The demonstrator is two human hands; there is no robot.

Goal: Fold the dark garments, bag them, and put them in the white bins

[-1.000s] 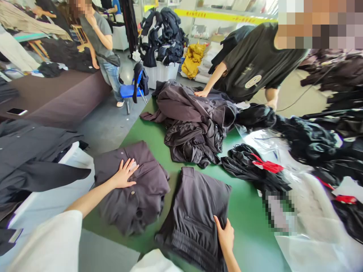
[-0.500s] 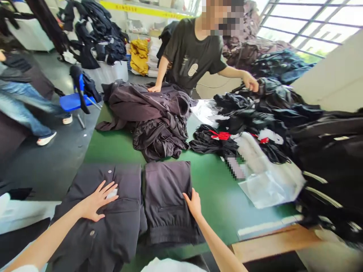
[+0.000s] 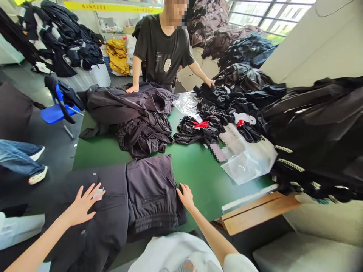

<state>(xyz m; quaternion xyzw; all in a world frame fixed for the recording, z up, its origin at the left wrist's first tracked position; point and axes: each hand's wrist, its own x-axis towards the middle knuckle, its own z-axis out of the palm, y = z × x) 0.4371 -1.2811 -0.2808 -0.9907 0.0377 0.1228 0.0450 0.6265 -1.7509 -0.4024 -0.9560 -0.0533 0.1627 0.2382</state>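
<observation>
My left hand (image 3: 83,207) lies flat with spread fingers on a dark folded jacket (image 3: 109,217), partly over a small pale tag (image 3: 99,193). Round metal snaps show on the jacket's front. Against its right side lie folded dark trousers (image 3: 150,192), their gathered elastic waistband towards me. My right hand (image 3: 186,197) is at the trousers' right edge, thumb and fingers apart, gripping nothing that I can see. Both garments rest on the green table (image 3: 195,170).
Heaped dark garments (image 3: 141,117) lie across the table, where a co-worker (image 3: 164,49) stands. Black bundles with red ties (image 3: 201,124) and clear plastic bags (image 3: 244,158) are to the right, beside a tall black clothes pile (image 3: 317,132). A blue chair (image 3: 53,113) stands left.
The trousers have shifted left and turned slightly, closing the gap to the jacket. My right hand stays at their edge. The co-worker's one hand has come down onto the black bundles. My view has swung right.
</observation>
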